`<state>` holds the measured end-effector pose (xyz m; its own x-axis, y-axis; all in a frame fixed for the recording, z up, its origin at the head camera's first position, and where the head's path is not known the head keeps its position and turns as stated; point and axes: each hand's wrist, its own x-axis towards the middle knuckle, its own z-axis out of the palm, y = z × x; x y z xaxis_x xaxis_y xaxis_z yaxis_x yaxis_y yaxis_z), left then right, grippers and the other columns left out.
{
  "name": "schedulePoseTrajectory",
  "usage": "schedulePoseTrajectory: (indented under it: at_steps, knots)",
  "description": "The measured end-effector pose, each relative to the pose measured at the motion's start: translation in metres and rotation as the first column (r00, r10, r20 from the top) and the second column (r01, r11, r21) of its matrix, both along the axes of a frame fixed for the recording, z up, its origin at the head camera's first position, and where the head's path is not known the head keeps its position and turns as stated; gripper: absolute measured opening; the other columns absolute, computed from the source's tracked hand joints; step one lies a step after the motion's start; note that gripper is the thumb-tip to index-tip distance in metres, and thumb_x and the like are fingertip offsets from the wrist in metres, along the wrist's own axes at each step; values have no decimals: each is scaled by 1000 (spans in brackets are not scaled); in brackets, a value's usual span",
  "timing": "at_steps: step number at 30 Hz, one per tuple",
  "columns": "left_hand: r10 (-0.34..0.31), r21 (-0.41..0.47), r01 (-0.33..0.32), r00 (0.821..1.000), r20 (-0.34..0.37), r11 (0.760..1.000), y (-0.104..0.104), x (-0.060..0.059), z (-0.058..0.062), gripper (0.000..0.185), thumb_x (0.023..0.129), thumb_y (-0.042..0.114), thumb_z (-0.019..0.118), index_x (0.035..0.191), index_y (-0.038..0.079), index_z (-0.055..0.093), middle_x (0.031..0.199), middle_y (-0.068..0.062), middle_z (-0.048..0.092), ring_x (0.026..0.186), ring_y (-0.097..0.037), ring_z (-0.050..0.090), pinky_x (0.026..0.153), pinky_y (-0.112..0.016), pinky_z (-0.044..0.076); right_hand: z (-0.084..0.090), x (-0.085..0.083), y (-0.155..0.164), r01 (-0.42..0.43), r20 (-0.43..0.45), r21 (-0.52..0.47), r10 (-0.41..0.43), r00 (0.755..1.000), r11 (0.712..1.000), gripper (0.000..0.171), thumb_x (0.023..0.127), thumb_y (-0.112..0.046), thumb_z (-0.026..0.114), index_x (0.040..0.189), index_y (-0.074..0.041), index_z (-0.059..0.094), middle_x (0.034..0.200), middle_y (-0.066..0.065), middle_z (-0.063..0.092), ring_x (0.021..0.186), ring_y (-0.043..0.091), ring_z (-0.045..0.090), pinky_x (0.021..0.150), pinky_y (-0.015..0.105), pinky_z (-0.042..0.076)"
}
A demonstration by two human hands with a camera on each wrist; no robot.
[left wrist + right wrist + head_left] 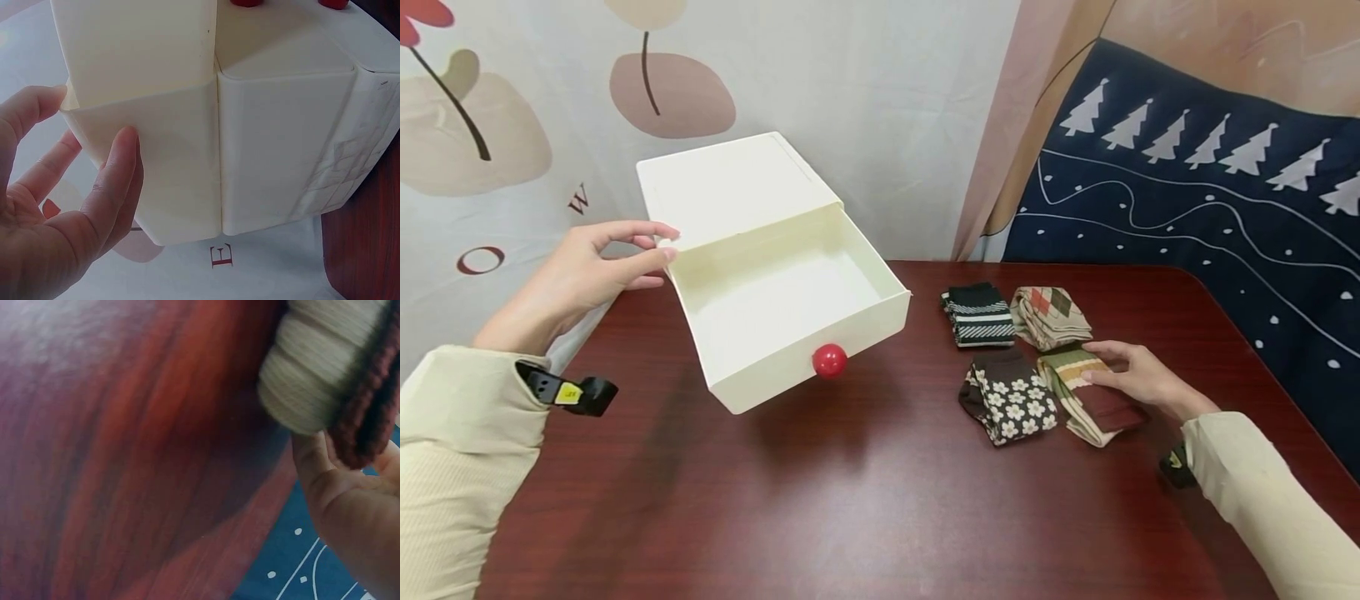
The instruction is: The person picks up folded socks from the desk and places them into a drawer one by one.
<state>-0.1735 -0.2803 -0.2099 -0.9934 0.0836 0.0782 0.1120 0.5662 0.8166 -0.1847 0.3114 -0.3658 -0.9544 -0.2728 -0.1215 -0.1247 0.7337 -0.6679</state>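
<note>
Cream sleeves (pixel 460 433) low in frame. Left hand (pixel 576 279) bracing box (pixel 730 187), fingers spread, thumb on its corner. Drawer (pixel 790 312) out, still bare. Right hand (pixel 1138 379) pinching striped sock (pixel 1086 392) on table (pixel 865 492). Three socks waiting: floral (pixel 1009 398), argyle (pixel 1049 315), dark (pixel 977 314). None stowed yet.

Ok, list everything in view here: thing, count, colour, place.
drawer box: 1, cream, table's back left, drawer pulled open
knob: 1, red, on drawer front
striped socks: 1 bundle, black and white, right of box
argyle socks: 1, beige
flower socks: 1, brown and white
maroon-cuffed socks: 1, cream and green
table: 1, dark red wood
left hand: fingers touch box corner
right hand: grips maroon-cuffed socks
</note>
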Motion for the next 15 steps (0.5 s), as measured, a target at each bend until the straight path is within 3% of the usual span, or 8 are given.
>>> schedulePoseTrajectory:
  at_steps: [4,15]
  knots:
    - [1,6,-1,1000,-4,1000,-1,1,0,31,85,22,60,113,11,56,98,-6,40,73,-6,61,68,-18,52,-3,-1,1,3,37,-20,-3,999,1000,59,85,-24,61,127,10,38,119,32,44,96,34,53,68,20,47]
    - [9,0,-9,1000,4,1000,1,1,0,31,85,22,61,113,11,56,98,-5,41,73,-5,60,68,-17,52,-6,-10,7,16,197,-26,-11,980,1000,69,84,-29,61,129,13,30,116,27,44,92,24,49,72,24,44]
